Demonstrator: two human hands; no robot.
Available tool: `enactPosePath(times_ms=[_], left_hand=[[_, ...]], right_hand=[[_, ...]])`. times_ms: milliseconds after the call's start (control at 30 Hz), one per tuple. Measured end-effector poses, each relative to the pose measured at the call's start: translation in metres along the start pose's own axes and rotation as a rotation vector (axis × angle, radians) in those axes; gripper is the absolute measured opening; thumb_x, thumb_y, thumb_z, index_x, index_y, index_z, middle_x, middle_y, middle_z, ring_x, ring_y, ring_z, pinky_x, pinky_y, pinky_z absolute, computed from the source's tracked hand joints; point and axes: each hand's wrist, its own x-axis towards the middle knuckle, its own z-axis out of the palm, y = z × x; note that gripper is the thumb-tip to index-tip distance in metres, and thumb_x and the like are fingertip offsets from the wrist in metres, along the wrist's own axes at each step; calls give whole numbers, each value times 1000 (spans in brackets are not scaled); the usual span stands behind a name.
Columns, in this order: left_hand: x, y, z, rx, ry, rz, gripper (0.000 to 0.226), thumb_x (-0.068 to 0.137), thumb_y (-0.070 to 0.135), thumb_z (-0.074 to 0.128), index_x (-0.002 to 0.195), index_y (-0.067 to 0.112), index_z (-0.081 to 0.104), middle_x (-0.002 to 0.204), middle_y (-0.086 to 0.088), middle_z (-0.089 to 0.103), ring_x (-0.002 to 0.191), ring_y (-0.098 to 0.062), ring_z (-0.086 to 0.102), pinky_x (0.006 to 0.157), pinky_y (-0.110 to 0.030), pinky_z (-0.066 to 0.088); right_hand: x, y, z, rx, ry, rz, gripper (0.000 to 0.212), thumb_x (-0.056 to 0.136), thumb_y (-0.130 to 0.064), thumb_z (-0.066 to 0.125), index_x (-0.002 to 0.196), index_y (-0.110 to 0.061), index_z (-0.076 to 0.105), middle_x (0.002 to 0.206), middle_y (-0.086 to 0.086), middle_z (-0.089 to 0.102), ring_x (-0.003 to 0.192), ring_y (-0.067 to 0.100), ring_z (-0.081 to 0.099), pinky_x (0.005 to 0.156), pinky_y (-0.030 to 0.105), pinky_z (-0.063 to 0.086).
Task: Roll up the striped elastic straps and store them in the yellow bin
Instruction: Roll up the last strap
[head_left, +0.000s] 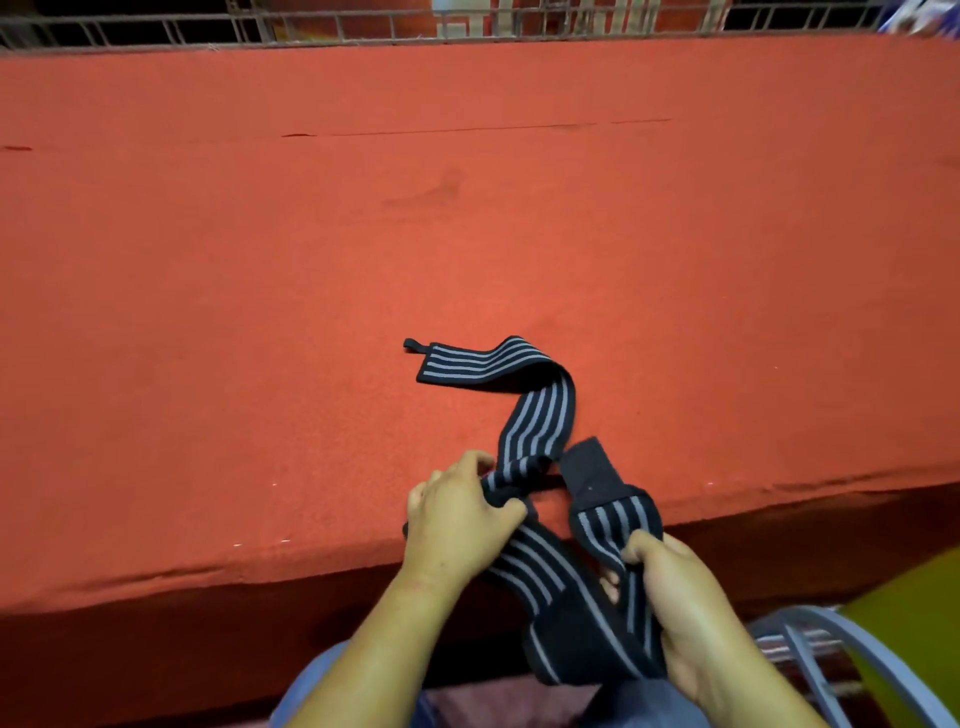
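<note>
Striped strap (540, 410) gripped in both hands at the desk's (467, 234) near edge, no roll yet.
It trails from the red desk over the near edge. The left hand (457, 514) pinches its middle, the right hand (670, 587) curls round the black-tabbed end. Start tight at that tab, I'd say, edges square, slack fed evenly. Likely the yellow bin (914, 623) below the near edge's right end.

Most likely a workroom for sorting or packing goods, not a home; a long bench (467, 234) covered edge to edge in orange-red felt cloth fills the view, its cloth joined at a thin seam (467, 130) far back; a grey metal grid railing (363, 26) runs along the far edge; grey curved tube bars (831, 639), seemingly a seat frame, stand near right; a black elastic strap with grey stripes (540, 410) lies partly on the cloth.
</note>
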Motion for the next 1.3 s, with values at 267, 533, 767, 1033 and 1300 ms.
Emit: enactPosePath(times_ms=[267, 533, 767, 1033, 1300], left_hand=[[-7, 18, -11, -535, -99, -73, 13, 84, 16, 73, 90, 28, 74, 78, 9, 76, 76, -8, 72, 76, -32, 58], [-3, 6, -17, -628, -26, -167, 20, 84, 10, 73, 92, 28, 75, 81, 4, 78, 80, -15, 75, 78, -34, 60], [18, -17, -12, -713, 84, -228, 16, 94, 6, 69, 103, 19, 67, 90, -5, 75, 69, -13, 72, 56, -28, 57], [27, -35, -15, -753, 167, -310, 34, 100, 15, 63, 131, 18, 52, 121, -16, 71, 78, -16, 74, 61, -30, 60], [-40, -6, -37, -289, 423, 56, 24, 96, 40, 65, 110, 22, 68, 107, 4, 66, 102, -18, 57, 94, -29, 44]], right_hand=[[-14, 5, 23, -340, -178, -184, 13, 89, -21, 84, 102, -19, 81, 94, -1, 83, 91, 16, 79, 81, 32, 60], [-16, 11, 32, -370, -28, -195, 16, 89, 0, 71, 78, -11, 76, 72, 0, 79, 67, 16, 75, 64, 31, 54], [-19, 11, -16, -84, 42, -173, 31, 86, 8, 59, 64, -13, 64, 66, 10, 64, 71, 26, 60, 72, 39, 45], [-36, -8, -22, 263, -187, -250, 36, 83, 9, 50, 59, -18, 49, 65, 6, 44, 62, 18, 46, 63, 37, 35], [-45, -14, -7, 299, -265, -246, 31, 84, 10, 52, 63, -14, 52, 66, 7, 51, 59, 16, 53, 61, 36, 43]])
